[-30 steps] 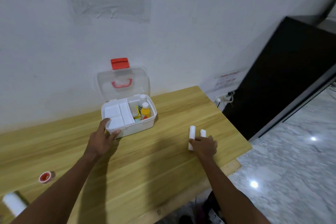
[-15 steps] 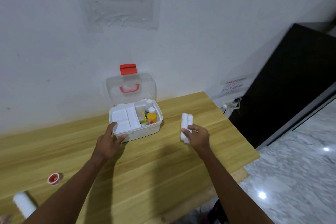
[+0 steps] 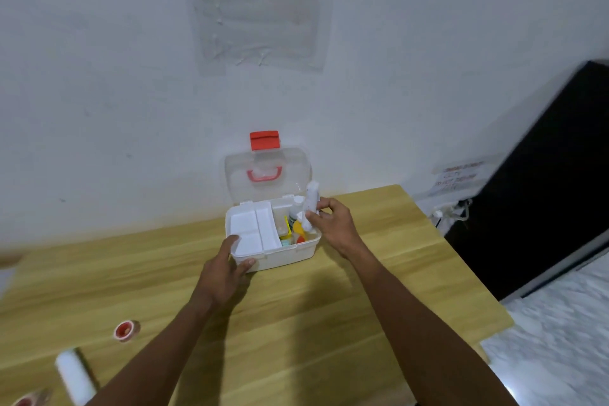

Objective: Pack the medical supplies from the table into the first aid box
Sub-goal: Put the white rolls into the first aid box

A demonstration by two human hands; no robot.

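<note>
The white first aid box [image 3: 286, 253] stands open on the wooden table [image 3: 316, 313] by the wall, its clear lid [image 3: 267, 175] with a red handle and red latch upright. A white tray fills its left half; small bottles stand in the right half. My right hand [image 3: 331, 224] holds two white bandage rolls [image 3: 310, 201] upright over the box's right compartment. My left hand [image 3: 225, 269] grips the box's front left corner, thumb on the tray rim.
A red tape roll [image 3: 126, 330] and a white bandage roll [image 3: 75, 376] lie at the table's near left; another red roll [image 3: 26, 400] shows at the bottom left corner. A black cabinet [image 3: 540, 181] stands right of the table, above a marble floor.
My right hand picked the two white rolls off the table's right side and carried them left and up to the box. My left hand stayed on the box corner.
</note>
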